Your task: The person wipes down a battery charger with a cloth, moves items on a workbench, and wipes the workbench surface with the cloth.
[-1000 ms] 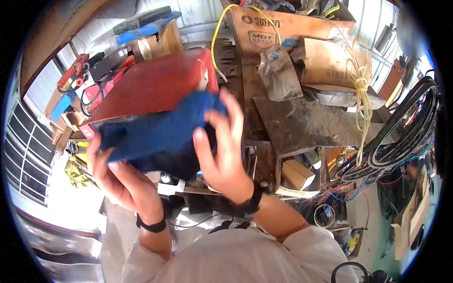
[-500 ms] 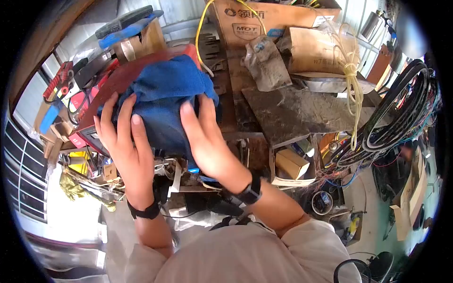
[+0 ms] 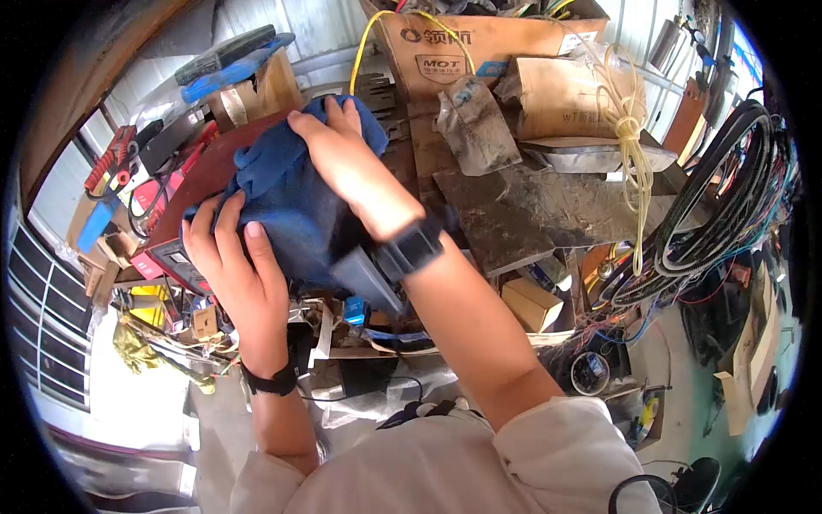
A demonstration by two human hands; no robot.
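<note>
A blue cloth (image 3: 287, 210) lies bunched over a dark red box-shaped case (image 3: 224, 154) on the cluttered bench. My left hand (image 3: 244, 274) is at the cloth's near left side, its fingertips hooked into the fabric and the thumb apart from them. Farther back, my right hand (image 3: 347, 163) reaches across the cloth, fingers bent over its far right edge. Fabric hides most of the case's top and right side. Part of the cloth is behind my right forearm. A dark band (image 3: 409, 248) circles my right wrist.
Behind stands a printed cardboard carton (image 3: 514, 38). Right of the case lie a dirty plastic bag (image 3: 478, 124) and a dark metal plate (image 3: 501, 218). A tied pale tube (image 3: 632, 128) and coiled black cables (image 3: 676, 248) hang at the right. Red-handled clamps (image 3: 122, 158) lie left.
My right hand has moved up and away, from the cloth's near face to its far edge. The cloth's top fold has been pushed back and bunched. My left hand has shifted slightly downward.
</note>
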